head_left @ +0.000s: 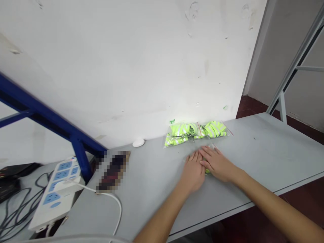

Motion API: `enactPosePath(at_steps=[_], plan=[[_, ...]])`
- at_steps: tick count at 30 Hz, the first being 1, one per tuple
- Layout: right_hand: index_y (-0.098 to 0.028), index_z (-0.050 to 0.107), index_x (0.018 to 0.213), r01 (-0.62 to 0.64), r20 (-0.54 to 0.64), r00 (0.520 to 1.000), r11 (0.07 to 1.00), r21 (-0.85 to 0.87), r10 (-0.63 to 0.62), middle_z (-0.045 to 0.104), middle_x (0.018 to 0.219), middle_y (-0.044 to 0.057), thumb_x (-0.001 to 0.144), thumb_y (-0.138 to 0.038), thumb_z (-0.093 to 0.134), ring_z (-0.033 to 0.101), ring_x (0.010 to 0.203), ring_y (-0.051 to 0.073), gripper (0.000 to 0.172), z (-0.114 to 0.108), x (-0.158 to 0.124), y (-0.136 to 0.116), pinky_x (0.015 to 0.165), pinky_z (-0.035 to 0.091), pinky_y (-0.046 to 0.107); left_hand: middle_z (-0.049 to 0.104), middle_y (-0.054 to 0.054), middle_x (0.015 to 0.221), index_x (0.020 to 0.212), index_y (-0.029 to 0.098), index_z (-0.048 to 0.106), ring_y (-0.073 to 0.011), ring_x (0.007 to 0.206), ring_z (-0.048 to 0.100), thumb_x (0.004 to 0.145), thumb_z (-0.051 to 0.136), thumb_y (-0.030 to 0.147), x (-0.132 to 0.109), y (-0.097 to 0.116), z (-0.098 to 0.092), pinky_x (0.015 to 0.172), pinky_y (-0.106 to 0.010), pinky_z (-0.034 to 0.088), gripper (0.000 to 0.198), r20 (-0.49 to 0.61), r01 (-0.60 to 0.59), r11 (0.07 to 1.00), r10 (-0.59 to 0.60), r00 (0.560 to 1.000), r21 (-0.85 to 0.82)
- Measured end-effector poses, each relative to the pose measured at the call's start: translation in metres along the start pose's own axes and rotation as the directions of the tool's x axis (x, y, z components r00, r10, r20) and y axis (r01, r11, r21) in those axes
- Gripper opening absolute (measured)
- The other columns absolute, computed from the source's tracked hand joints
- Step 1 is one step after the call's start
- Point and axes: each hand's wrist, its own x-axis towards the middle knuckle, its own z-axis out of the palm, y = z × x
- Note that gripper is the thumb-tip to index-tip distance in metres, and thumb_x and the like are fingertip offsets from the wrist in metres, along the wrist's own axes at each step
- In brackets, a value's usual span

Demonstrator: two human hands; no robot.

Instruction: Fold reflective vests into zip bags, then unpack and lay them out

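Both my hands lie flat on the grey table, side by side and touching. My left hand and my right hand press with stretched fingers on a small clear bag with neon green contents, which is almost wholly hidden under them. Just beyond the fingertips, against the white wall, lie clear plastic bags of neon green and white striped items.
A small white round object sits at the wall's foot. A blurred dark phone-like object lies left of my hands, with a white cable leading to a white and blue power strip. A blue frame stands left, a grey frame right.
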Motion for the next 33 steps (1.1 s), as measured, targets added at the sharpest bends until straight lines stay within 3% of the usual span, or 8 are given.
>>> enactPosePath(at_steps=[5,12,17,21,26,28,33], plan=[[-0.015,0.029,0.15,0.012,0.042,0.999,0.999,0.043,-0.014,0.028,0.156,0.011,0.099,-0.051,0.021,0.018,0.146,0.023,0.062,0.021,-0.001,0.013,0.118,0.015,0.047,0.041,-0.019,0.148,0.142,0.007,0.04,-0.0315,0.137,0.037,0.095,0.029,0.027,0.001,-0.008,0.005,0.112,-0.051,0.026,0.053,-0.035,0.039,0.997,-0.037,0.999,0.063],[-0.015,0.038,0.144,0.032,-0.009,0.999,0.998,0.052,-0.032,0.041,0.149,0.015,0.098,-0.049,0.032,0.031,0.141,0.027,0.057,0.023,-0.004,0.02,0.115,0.024,0.051,0.049,-0.015,0.142,0.14,0.014,0.044,-0.0299,0.133,0.041,0.096,0.029,0.028,-0.002,-0.01,0.007,0.111,-0.053,0.027,0.049,-0.092,0.05,0.993,-0.04,0.995,0.107],[-0.017,0.038,0.143,0.032,-0.012,0.999,0.996,0.085,-0.031,0.043,0.148,0.015,0.097,-0.049,0.037,0.032,0.14,0.027,0.056,0.024,-0.007,0.021,0.115,0.024,0.051,0.049,-0.018,0.14,0.139,0.013,0.044,-0.0309,0.131,0.041,0.094,0.035,0.029,-0.008,-0.01,0.01,0.11,-0.052,0.028,0.048,-0.147,0.059,0.989,-0.04,0.988,0.134],[-0.015,0.036,0.143,0.015,0.027,0.999,0.996,0.083,-0.017,0.04,0.149,0.016,0.097,-0.05,0.035,0.029,0.142,0.026,0.058,0.019,-0.006,0.02,0.116,0.022,0.05,0.044,-0.019,0.143,0.143,0.014,0.038,-0.0321,0.133,0.037,0.093,0.039,0.031,-0.015,-0.01,0.0,0.11,-0.056,0.024,0.053,-0.077,-0.004,0.996,0.011,0.997,0.089],[-0.011,0.026,0.149,0.029,0.1,0.994,0.999,0.022,-0.031,0.031,0.153,0.019,0.09,-0.06,0.045,0.022,0.144,0.028,0.078,0.007,-0.015,0.023,0.115,0.021,0.051,0.036,-0.019,0.148,0.149,0.02,0.026,-0.038,0.136,0.03,0.077,0.061,0.05,-0.02,-0.008,-0.023,0.107,-0.064,0.022,0.086,0.09,-0.083,0.996,0.085,0.992,-0.027],[-0.015,0.022,0.151,0.066,0.118,0.991,0.998,-0.008,-0.064,0.029,0.154,0.018,0.084,-0.061,0.053,0.022,0.144,0.03,0.087,0.004,-0.024,0.027,0.114,0.022,0.052,0.041,-0.018,0.144,0.146,0.021,0.031,-0.0373,0.132,0.035,0.073,0.065,0.044,-0.02,-0.006,-0.028,0.107,-0.061,0.026,0.085,0.104,-0.064,0.997,0.068,0.992,-0.046],[-0.018,0.027,0.149,0.129,0.057,0.991,0.983,-0.13,-0.123,0.043,0.148,0.015,0.088,-0.038,0.053,0.038,0.136,0.028,0.069,0.003,-0.044,0.034,0.111,0.029,0.052,0.052,-0.013,0.127,0.138,0.02,0.044,-0.0312,0.118,0.047,0.064,0.071,0.033,-0.014,-0.001,-0.037,0.102,-0.044,0.04,0.079,0.087,-0.078,0.994,0.085,0.993,-0.082]])
